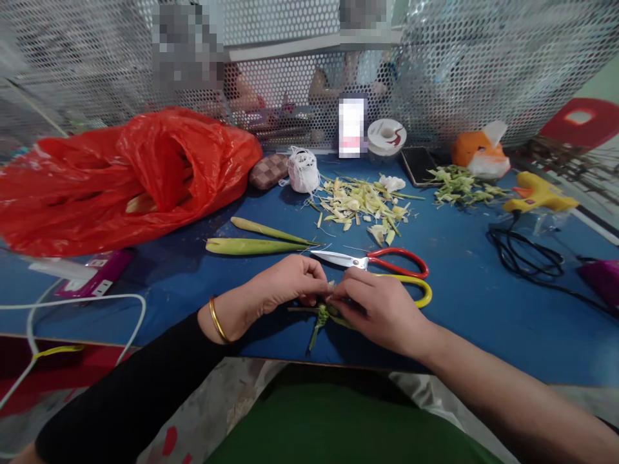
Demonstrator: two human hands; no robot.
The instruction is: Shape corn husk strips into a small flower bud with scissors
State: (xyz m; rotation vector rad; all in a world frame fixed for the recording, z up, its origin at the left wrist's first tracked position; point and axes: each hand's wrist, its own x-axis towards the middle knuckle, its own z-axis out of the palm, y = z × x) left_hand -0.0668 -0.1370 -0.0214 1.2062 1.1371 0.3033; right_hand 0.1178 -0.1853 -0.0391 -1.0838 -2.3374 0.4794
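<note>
Close to the table's front edge, my left hand (302,280) and my right hand (377,303) meet, both with fingers pinched. Between and just below the fingertips is a small green plaited leaf piece (322,316), its thin tail pointing towards me. What lies right inside the pinches is mostly covered by the fingers. Scissors (355,261) with one red and one yellow handle lie beyond my hands, partly behind the right one. Left of the blades rest two long green leaf buds (251,246), narrow ends towards the scissors.
On the blue table (459,258) are leaf scraps (360,203), a white string ball (304,171), a spool (387,136), phones and a checked pouch (268,171). A red plastic bag (203,161) lies left; a yellow glue gun (539,193) with black cord, right. People sit behind the mesh screen.
</note>
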